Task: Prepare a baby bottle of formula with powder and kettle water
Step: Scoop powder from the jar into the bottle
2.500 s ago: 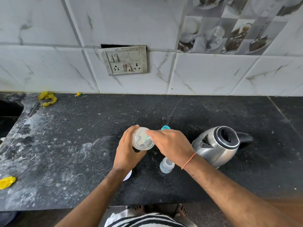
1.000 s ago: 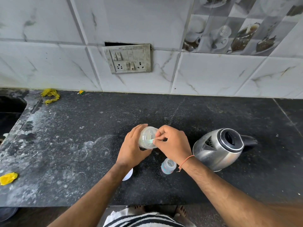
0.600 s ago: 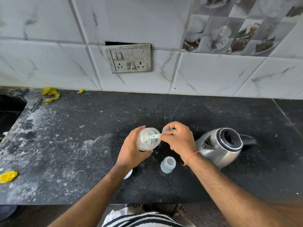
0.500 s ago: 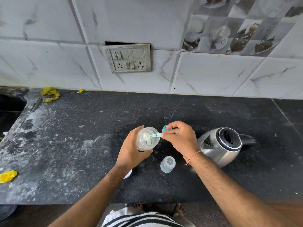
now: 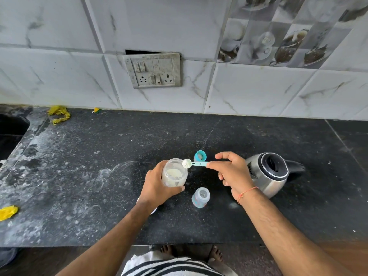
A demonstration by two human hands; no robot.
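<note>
My left hand (image 5: 157, 188) grips a clear powder jar (image 5: 174, 174), tilted, with white formula powder inside. My right hand (image 5: 232, 173) pinches the handle of a teal scoop (image 5: 196, 163); its bowl is heaped with white powder and hovers at the jar's rim. A small open baby bottle (image 5: 201, 197) stands on the counter just below and between my hands. Its teal cap (image 5: 200, 155) lies behind the scoop. A steel kettle (image 5: 267, 175) with a black open top sits to the right of my right hand.
The dark stone counter (image 5: 79, 176) has white powdery smears on its left half. Yellow scraps (image 5: 58, 114) lie by the back wall and another (image 5: 8, 212) at the left front. A sink (image 5: 10, 132) opens at far left. A white lid (image 5: 154, 210) peeks under my left wrist.
The scoop has come out of the jar full of powder and now sits at the rim. My right hand moved right and opened its fingers along the handle.
</note>
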